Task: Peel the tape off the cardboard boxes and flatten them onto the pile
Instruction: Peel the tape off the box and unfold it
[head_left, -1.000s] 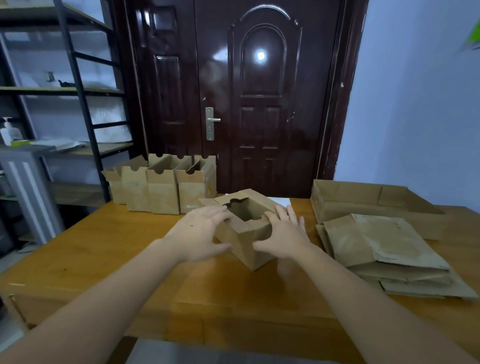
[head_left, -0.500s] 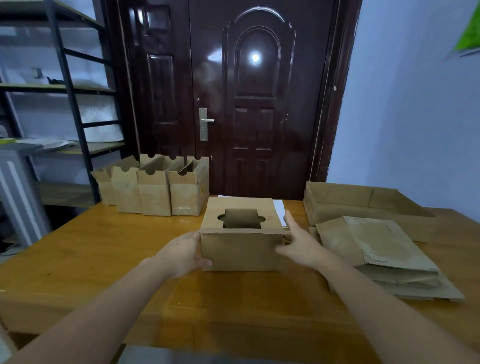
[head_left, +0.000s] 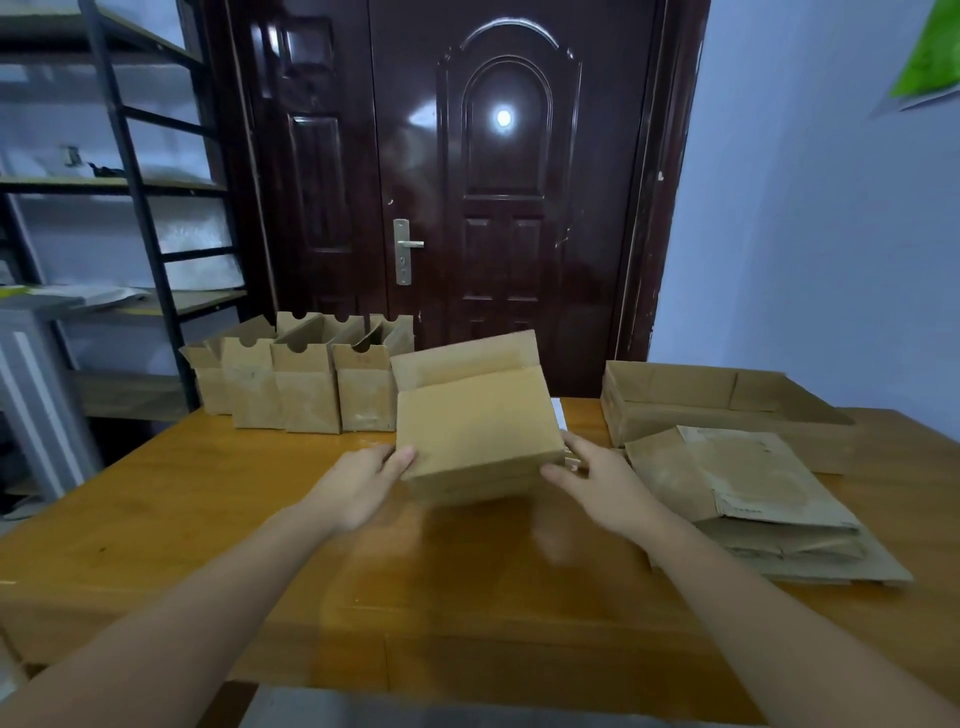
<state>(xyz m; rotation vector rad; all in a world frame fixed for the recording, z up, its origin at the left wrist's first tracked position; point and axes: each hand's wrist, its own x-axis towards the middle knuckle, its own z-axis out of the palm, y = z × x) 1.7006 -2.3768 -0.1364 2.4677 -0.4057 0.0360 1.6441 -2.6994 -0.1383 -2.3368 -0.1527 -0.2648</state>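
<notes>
A small brown cardboard box (head_left: 475, 421) is held tilted above the middle of the wooden table (head_left: 197, 514), a plain flat face turned toward me. My left hand (head_left: 358, 483) grips its lower left corner, thumb on the near face. My right hand (head_left: 605, 480) grips its lower right corner. A pile of flattened boxes (head_left: 753, 499) lies on the table to the right. No tape is visible on the held box.
A row of several upright open boxes (head_left: 306, 379) stands at the table's back left. A shallow open cardboard tray (head_left: 722, 400) sits at the back right behind the pile. A dark door (head_left: 467, 182) and a metal shelf (head_left: 140, 208) stand beyond the table.
Both hands have lifted the box off the table and tipped it over, so the face with the cut-out opening no longer shows and a plain face points at me.
</notes>
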